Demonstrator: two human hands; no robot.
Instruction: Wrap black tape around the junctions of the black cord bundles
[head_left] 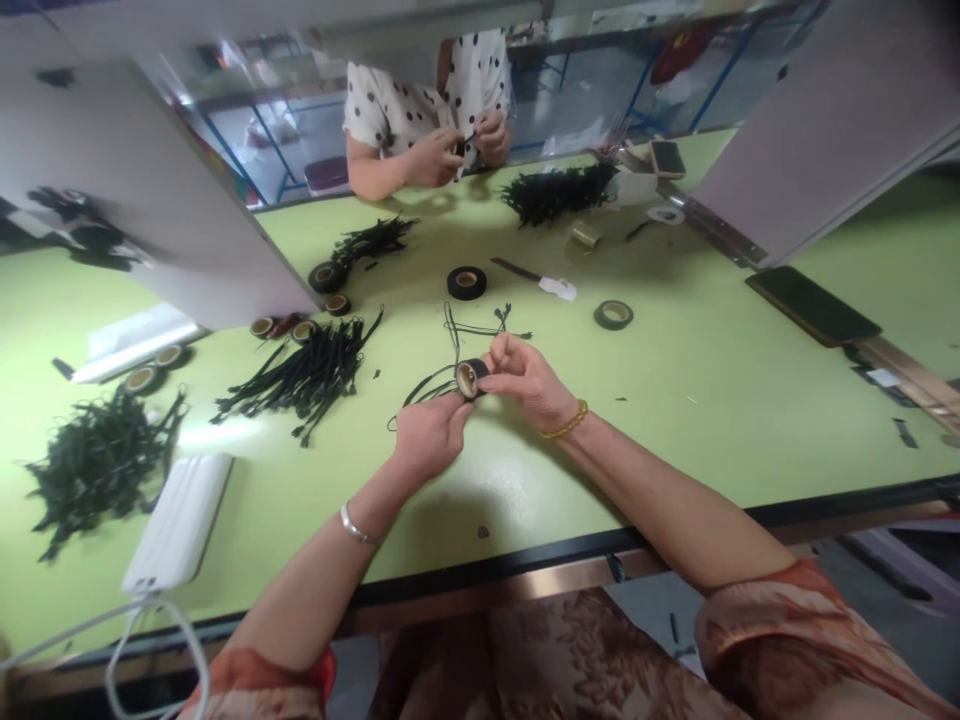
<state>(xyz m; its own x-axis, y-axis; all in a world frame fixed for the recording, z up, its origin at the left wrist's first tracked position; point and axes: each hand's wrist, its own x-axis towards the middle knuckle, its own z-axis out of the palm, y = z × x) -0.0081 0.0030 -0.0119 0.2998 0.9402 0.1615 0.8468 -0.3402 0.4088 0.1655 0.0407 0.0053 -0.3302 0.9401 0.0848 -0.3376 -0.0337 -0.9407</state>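
A small roll of black tape is held between my two hands above the green table. My right hand pinches the roll's right side, fingers curled. My left hand is closed at the lower left of the roll, on thin black cables that run out to its left. Other thin cables with small connectors stretch just beyond the roll. Where tape and cable meet is hidden by my fingers.
Black cable bundles and tape rolls lie on the left, near a white power strip. Ahead are a larger tape roll and a blade; a phone lies right. Across the table, a person's hands work between upright panels.
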